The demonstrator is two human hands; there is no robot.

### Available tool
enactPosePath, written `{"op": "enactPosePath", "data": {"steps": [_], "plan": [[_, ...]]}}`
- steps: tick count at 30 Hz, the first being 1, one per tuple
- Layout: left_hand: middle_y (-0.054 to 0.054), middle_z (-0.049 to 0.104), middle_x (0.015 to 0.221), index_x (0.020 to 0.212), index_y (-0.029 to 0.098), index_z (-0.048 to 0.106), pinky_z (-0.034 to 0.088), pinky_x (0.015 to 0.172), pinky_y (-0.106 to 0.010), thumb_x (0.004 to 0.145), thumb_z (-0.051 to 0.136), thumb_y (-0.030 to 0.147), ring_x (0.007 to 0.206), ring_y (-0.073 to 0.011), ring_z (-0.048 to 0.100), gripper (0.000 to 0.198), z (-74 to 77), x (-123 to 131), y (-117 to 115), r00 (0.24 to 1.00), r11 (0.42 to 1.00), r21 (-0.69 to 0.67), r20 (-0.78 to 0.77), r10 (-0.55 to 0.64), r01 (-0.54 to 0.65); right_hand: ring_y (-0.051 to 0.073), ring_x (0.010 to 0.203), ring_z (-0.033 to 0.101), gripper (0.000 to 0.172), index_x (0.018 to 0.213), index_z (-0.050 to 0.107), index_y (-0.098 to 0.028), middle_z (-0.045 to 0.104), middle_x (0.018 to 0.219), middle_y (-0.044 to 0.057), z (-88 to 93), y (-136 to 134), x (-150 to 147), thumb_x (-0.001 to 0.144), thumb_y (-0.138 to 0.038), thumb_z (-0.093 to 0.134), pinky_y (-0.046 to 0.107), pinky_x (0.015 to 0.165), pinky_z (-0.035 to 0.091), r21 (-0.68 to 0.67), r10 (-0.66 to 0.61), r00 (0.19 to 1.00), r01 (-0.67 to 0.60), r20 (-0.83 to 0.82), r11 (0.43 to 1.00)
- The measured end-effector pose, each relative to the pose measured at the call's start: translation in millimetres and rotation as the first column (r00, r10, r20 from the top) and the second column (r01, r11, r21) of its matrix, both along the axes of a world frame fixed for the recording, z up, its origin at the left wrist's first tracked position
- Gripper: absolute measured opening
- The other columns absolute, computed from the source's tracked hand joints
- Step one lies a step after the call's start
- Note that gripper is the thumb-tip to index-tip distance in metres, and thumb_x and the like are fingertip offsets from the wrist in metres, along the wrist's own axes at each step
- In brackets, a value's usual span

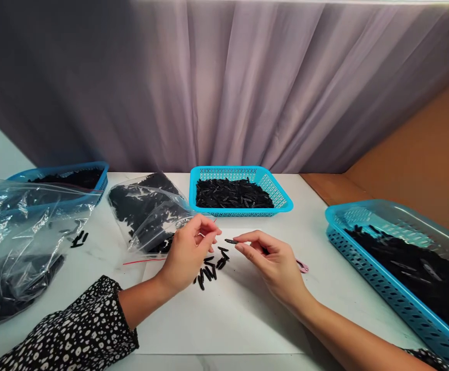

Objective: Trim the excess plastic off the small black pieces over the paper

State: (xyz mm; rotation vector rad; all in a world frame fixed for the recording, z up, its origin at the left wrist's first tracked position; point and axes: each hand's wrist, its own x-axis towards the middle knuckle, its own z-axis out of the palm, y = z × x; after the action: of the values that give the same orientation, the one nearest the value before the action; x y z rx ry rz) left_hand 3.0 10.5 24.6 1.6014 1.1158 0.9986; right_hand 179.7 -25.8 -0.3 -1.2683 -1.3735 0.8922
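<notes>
Black cloth with white spots makes up the left sleeve (73, 330), nearest of all at lower left, its forearm crossing a white sheet (224, 330). Along the right edge stands a large blue basket (379, 288) filled with dark pieces, and at the left lies a clear bag (19, 288) with black contents. Over the sheet, the right hand (276, 263) pinches one slender dark piece (229, 241) between thumb and forefinger, and a pink object (302, 267) shows just beyond its wrist side. The left hand (188, 252) has its fingers curled toward the thumb; whether it grips anything, I cannot tell. Loose dark pieces (201, 283) lie between the hands. Farther off come a second clear bag (143, 206), a bright blue basket (282, 203) of similar pieces, another basket (104, 180) far left, and finally a greyish-purple curtain (247, 93).
</notes>
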Motion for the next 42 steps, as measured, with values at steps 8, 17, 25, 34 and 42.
{"op": "enactPosePath", "data": {"steps": [8, 17, 25, 34, 42], "plan": [[-0.006, 0.059, 0.095, 0.09, 0.021, 0.059, 0.041, 0.068, -0.031, 0.079, 0.059, 0.006, 0.091, -0.0261, 0.057, 0.019, 18.7, -26, -13, 0.455, 0.874, 0.043, -0.866, -0.209, 0.484, 0.012, 0.051, 0.028, 0.024, 0.084, 0.073, -0.018, 0.033, 0.053, -0.007, -0.9, 1, 3, 0.083, -0.04, 0.065, 0.027, 0.051, 0.024, -0.024, -0.01, 1.0, 0.01, -0.03, 1.0], [-0.001, 0.056, 0.098, 0.095, 0.023, 0.055, 0.032, 0.057, -0.028, 0.083, 0.052, 0.004, 0.072, -0.0171, 0.062, 0.022, 8.6, -24, -12, 0.395, 0.853, -0.065, -0.867, -0.306, 0.518, 0.012, 0.054, 0.033, 0.028, 0.075, 0.064, -0.018, 0.042, 0.058, -0.004, 3.0, -1, 3, 0.087, -0.044, 0.06, 0.026, 0.05, 0.027, -0.002, 0.01, 0.996, -0.011, -0.084, 1.0], [-0.002, 0.06, 0.098, 0.091, 0.021, 0.058, 0.04, 0.065, -0.029, 0.087, 0.061, 0.02, 0.084, -0.02, 0.061, 0.005, -2.7, -9, -4, 0.546, 0.904, -0.036, -0.787, -0.288, 0.426, 0.011, 0.051, 0.029, 0.032, 0.074, 0.063, -0.019, 0.04, 0.057, -0.005, 4.7, -3, 2, 0.087, -0.048, 0.062, 0.026, 0.047, 0.025, 0.009, 0.003, 0.989, -0.002, -0.147, 1.0], [0.001, 0.066, 0.074, 0.077, 0.021, 0.061, 0.045, 0.064, -0.027, 0.081, 0.066, 0.019, 0.07, -0.0161, 0.059, 0.006, -8.6, -3, -6, 0.928, 0.964, 0.024, -0.278, -0.248, 0.264, 0.011, 0.052, 0.029, 0.031, 0.075, 0.065, -0.019, 0.042, 0.058, -0.004, 3.8, -3, 1, 0.084, -0.049, 0.064, 0.026, 0.046, 0.022, -0.004, 0.002, 0.987, -0.003, -0.16, 1.0], [-0.006, 0.073, 0.078, 0.088, 0.014, 0.07, 0.052, 0.065, -0.027, 0.078, 0.067, 0.029, 0.066, -0.0135, 0.064, 0.018, -9.9, 3, -6, 0.979, 0.933, -0.322, 0.175, -0.105, 0.158, 0.007, 0.039, 0.018, 0.017, 0.07, 0.046, -0.022, 0.049, 0.056, -0.005, 8.9, 4, 2, 0.08, -0.034, 0.053, 0.023, 0.04, 0.014, -0.153, 0.068, 0.7, -0.248, -0.711, 0.957]]}}
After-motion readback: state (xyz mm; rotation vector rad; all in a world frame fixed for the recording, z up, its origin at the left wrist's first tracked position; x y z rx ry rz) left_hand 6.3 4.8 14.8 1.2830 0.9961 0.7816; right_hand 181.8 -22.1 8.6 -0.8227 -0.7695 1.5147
